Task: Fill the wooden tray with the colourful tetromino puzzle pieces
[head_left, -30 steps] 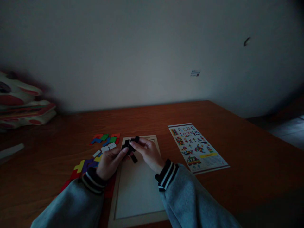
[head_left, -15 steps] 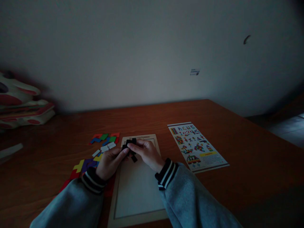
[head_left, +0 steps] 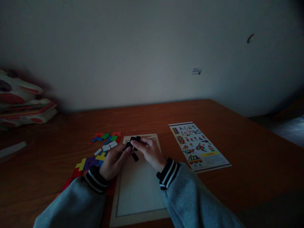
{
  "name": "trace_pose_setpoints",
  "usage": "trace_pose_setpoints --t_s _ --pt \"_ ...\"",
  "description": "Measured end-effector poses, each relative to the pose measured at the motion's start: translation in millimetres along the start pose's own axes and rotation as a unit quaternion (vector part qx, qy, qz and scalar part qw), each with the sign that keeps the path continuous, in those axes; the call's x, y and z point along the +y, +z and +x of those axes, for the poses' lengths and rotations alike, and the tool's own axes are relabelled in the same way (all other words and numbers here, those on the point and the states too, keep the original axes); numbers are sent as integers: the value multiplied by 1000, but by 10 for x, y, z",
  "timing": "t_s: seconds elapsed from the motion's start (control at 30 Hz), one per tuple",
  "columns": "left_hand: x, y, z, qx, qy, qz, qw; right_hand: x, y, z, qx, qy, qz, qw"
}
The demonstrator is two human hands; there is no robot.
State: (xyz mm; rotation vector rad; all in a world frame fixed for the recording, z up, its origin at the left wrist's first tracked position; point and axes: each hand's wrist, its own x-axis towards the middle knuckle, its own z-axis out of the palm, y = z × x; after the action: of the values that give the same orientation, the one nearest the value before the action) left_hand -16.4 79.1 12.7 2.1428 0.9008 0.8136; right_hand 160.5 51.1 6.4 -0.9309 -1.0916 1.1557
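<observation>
Black puzzle pieces (head_left: 135, 139) are pinched between my two hands over the far end of a wooden puzzle tray (head_left: 114, 202). My left hand (head_left: 115, 161) grips them from the left with thumb and fingers. My right hand (head_left: 150, 152) closes on them from the right, its thumb lying across the dark pieces. How many pieces I hold is hard to make out in the dim light. Just below the fingers, another black piece (head_left: 135, 157) shows over the tray's pale inside; whether it rests there cannot be told.
Left of the tray lie white pieces (head_left: 106, 147), a yellow piece (head_left: 81, 165), purple pieces (head_left: 89, 163) and green pieces (head_left: 105, 136). A printed pattern sheet (head_left: 199, 147) lies to the right. A white-and-red object (head_left: 26, 107) stands at the far left, near the wall (head_left: 133, 57).
My hands still hold the black pieces and have shifted slightly against the tray. The lower black piece shows more of its length. The whole view has moved a little.
</observation>
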Motion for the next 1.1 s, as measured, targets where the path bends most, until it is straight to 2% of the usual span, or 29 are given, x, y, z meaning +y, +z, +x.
trace_pose_setpoints --t_s 0.17,0.27,0.4,0.57,0.73,0.97,1.1 --pt "49 0 12 -16 23 1 1000 4 -12 -4 -17 5 -5 1000" --pt "67 6 24 -22 30 -9 999 -17 -15 -18 -5 -29 -48 998" --pt "8 26 22 0 53 -6 999 -70 -14 -41 16 -101 -117 988" --pt "-82 47 6 27 72 4 997 -68 -21 -43 15 -91 -115 989" --pt "-33 44 16 7 52 -15 999 -50 -19 -47 11 -80 -142 987" --pt "3 68 4 -5 -14 -88 996 -40 -27 -41 30 -71 -108 991" --pt "-19 65 0 -6 -20 -85 996 -42 -30 -34 35 -71 -103 992"
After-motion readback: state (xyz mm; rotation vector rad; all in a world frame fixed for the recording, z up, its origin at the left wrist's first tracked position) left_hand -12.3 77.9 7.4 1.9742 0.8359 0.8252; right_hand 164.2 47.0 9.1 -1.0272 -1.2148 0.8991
